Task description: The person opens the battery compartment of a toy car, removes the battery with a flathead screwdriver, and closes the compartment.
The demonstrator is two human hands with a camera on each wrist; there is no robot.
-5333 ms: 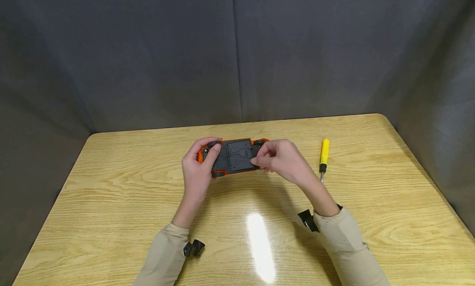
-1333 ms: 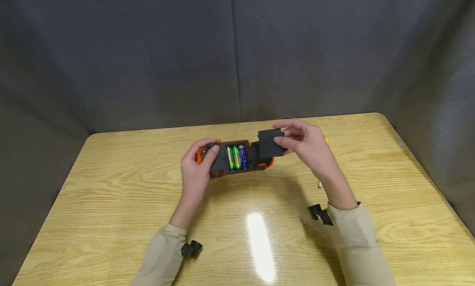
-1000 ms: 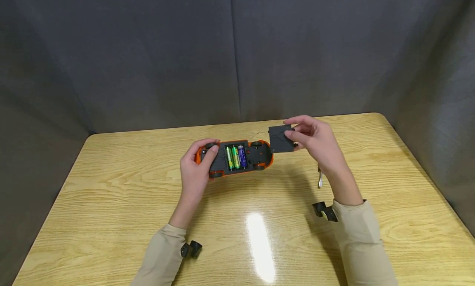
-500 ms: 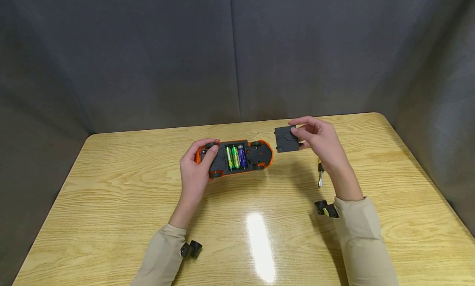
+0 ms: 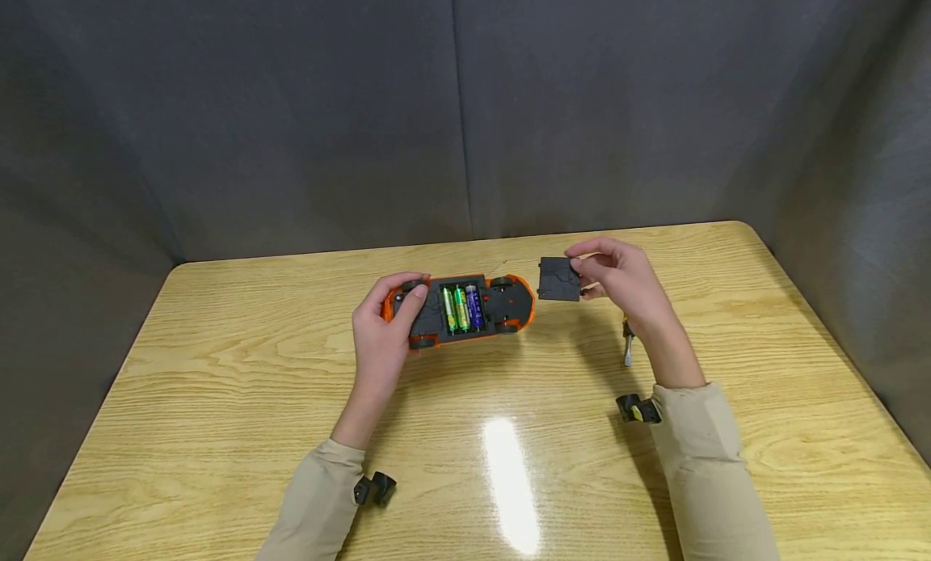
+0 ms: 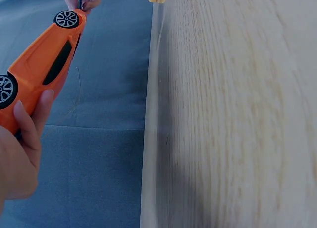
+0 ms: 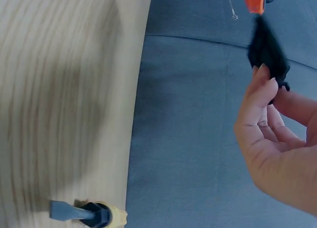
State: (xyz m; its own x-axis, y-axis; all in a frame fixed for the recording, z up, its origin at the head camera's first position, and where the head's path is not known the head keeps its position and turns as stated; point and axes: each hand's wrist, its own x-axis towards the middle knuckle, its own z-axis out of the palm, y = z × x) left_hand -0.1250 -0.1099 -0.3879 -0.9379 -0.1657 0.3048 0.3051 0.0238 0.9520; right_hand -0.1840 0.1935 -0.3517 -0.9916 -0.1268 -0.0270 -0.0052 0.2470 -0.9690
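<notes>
My left hand [image 5: 385, 318] grips the left end of an orange toy car [image 5: 520, 302], held underside up above the table. Three batteries [image 5: 462, 309], two green and one purple, lie side by side in the car's uncovered battery compartment. In the left wrist view the car's orange side and wheels show, with fingers [image 6: 42, 112] against the body. To the right of the car, my right hand [image 5: 618, 278] pinches the black square battery cover [image 5: 558, 280] by its right edge, between thumb and fingers. A gap separates the cover from the car in the head view.
A screwdriver [image 5: 628, 347] lies on the wooden table [image 5: 240, 399], its handle partly hidden by the right hand and wrist in the head view. A thin wire with a looped end [image 7: 235, 16] sticks out near the car. Dark curtain [image 5: 327, 124] hangs behind the table.
The battery cover came off the car, baring the batteries, and moved right in my right hand. Over the last half second it dropped slightly. My left hand kept its grip on the car.
</notes>
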